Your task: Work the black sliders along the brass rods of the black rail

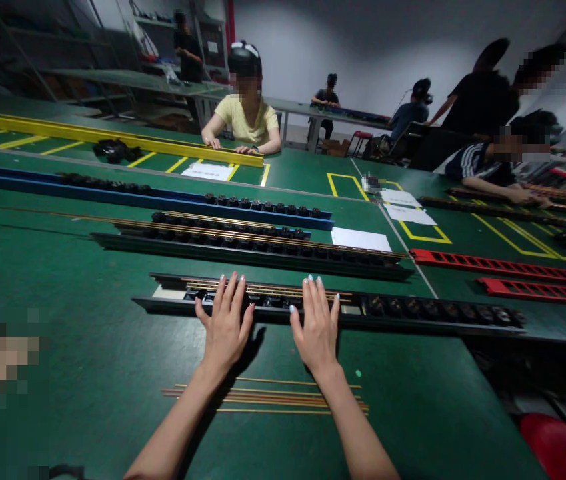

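My left hand [226, 320] reaches over the near black channel [433, 325], its fingers spread across thin brass-coloured rods [267, 289] that lie along it. To the right, my right hand [317, 320] rests with outstretched fingers on the same rods and the channel's near wall. Neither hand is closed round anything. Small black parts [397, 307] sit in a row inside the channel's right half, and more show between my hands. Below my wrists, several loose brass-coloured rods [283, 400] lie on the green table [413, 400]. What is under my fingertips is hidden.
Behind stand another loaded black channel [263, 253], a blue channel [173, 198] and a yellow channel [127, 139]. Red slotted strips [513, 267] lie at right. A person in yellow [247, 123] sits opposite; another leans in at right. A red stool [557, 447] is below the table's right edge.
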